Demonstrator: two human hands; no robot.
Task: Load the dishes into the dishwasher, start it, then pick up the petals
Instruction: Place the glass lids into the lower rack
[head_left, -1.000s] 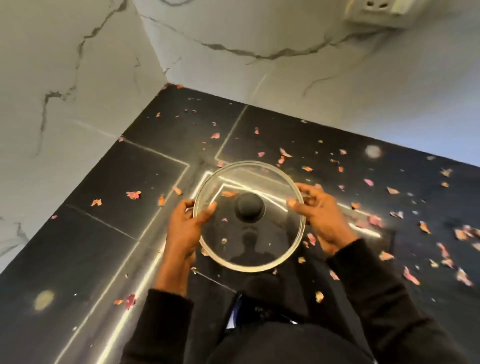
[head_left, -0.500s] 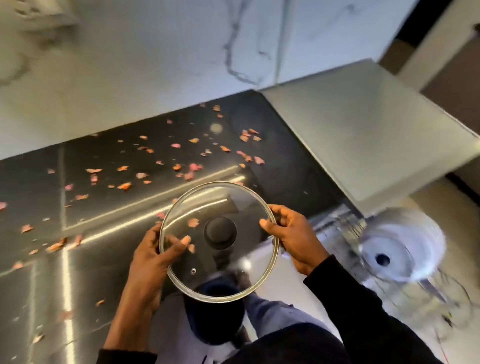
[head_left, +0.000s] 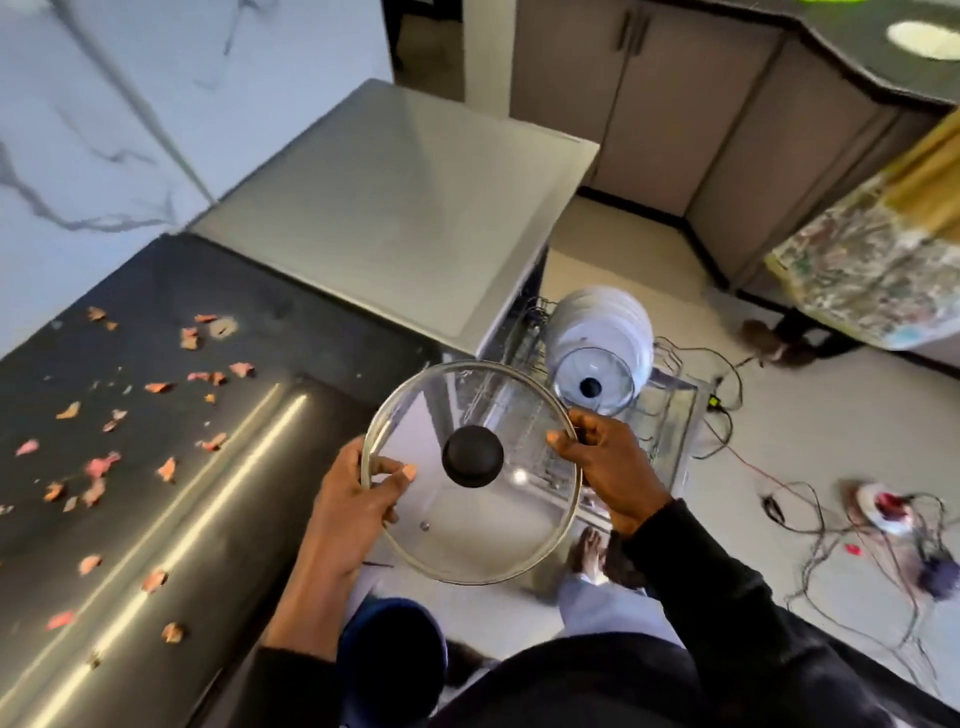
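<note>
1. The person holds a large glass lid (head_left: 467, 530) out in front of them, roughly level, with its black knob (head_left: 472, 456) facing up.
2. The left hand (head_left: 353, 504) grasps the lid's near-left rim, thumb lying across the glass and fingers curled beneath.
3. The right hand (head_left: 610, 467) pinches the far-right rim, thumb on top.
4. The lid hangs in the air over the pulled-out dishwasher rack (head_left: 670, 415), touching nothing but the hands.
5. In that rack a row of white plates (head_left: 608, 322) stands on edge. A smaller glass lid (head_left: 592, 382) sits just in front of them, seemingly leaning on them, though the blur makes it hard to say.
6. The dishwasher (head_left: 395, 208) has a plain grey top, butting against the black countertop (head_left: 182, 291) on the left.
7. Pink and orange petals (head_left: 101, 465) lie scattered over that countertop.
8. Tangled cables (head_left: 831, 519) trail across the pale floor to the right.
</note>
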